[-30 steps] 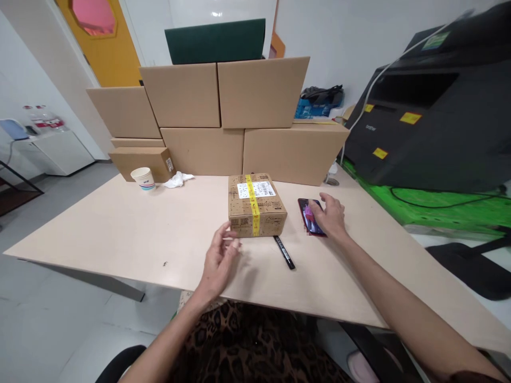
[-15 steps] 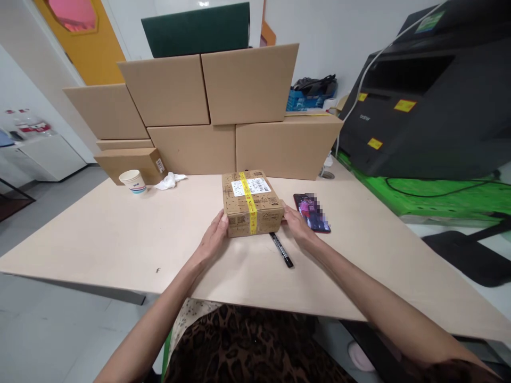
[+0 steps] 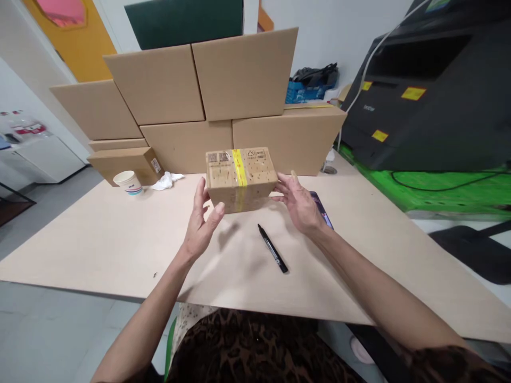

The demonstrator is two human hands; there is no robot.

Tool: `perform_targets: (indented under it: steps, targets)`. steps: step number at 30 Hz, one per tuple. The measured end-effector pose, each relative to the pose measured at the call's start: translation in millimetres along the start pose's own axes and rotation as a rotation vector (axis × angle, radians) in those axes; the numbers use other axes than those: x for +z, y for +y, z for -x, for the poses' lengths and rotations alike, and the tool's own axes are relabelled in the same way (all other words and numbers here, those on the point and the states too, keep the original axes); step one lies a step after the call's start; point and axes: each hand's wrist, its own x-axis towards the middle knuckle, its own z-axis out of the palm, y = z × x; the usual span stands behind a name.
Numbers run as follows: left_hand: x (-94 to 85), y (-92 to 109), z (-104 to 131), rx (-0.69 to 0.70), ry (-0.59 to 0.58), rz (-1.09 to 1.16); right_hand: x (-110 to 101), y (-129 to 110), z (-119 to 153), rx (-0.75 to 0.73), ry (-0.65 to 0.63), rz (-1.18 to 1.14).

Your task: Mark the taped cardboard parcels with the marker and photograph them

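A small brown cardboard box (image 3: 257, 173) with a yellow tape strip is in front of me, a printed side facing up and a taped plain side toward me. My left hand (image 3: 198, 226) cups its left side, fingers against the edge and thumb near the lower front corner. At the right side, my right hand (image 3: 299, 205) has its fingers spread along the edge. Whether the box rests fully on the table is unclear. A black marker (image 3: 273, 250) lies on the table between my forearms. Behind my right hand, a phone (image 3: 322, 210) is partly hidden.
Large cardboard boxes (image 3: 159, 88) are stacked at the back of the table (image 3: 99, 244). A paper cup (image 3: 128, 183) and crumpled tissue (image 3: 165, 181) are at the left. A dark printer (image 3: 399, 114) stands on the right, above a green surface (image 3: 383, 186).
The box has been tipped away from me, so its former front side faces up and the label is out of sight. The whole marker now shows. My fingers have spread.
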Motion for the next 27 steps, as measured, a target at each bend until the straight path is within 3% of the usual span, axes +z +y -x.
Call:
perform_targets:
  steps: [4, 8, 12, 15, 18, 24, 27]
  targets:
    - [3.9, -4, -14, 0.036, 0.067, -0.032, -2, 4, -3, 0.017, -0.071, 0.041]
    - [8.8, -14, -22, 0.044, 0.127, -0.026, -12, 11, 22, 0.103, -0.063, 0.456]
    - [10.8, -21, -26, 0.048, 0.111, -0.003, -14, 15, 64, 0.223, -0.347, 0.958]
    - [11.2, -24, -28, 0.04, 0.106, 0.024, -10, 20, 79, 0.236, -0.484, 1.148]
    - [11.1, -27, -29, 0.02, 0.132, 0.02, -11, 29, 65, 0.238, -0.436, 1.197]
    - [7.4, -41, -26, -0.041, 0.179, 0.034, -20, 51, -5, 0.184, -0.207, 1.104]
    - [5.0, -47, -25, -0.061, 0.18, 0.027, -15, 60, -26, 0.118, -0.121, 1.012]
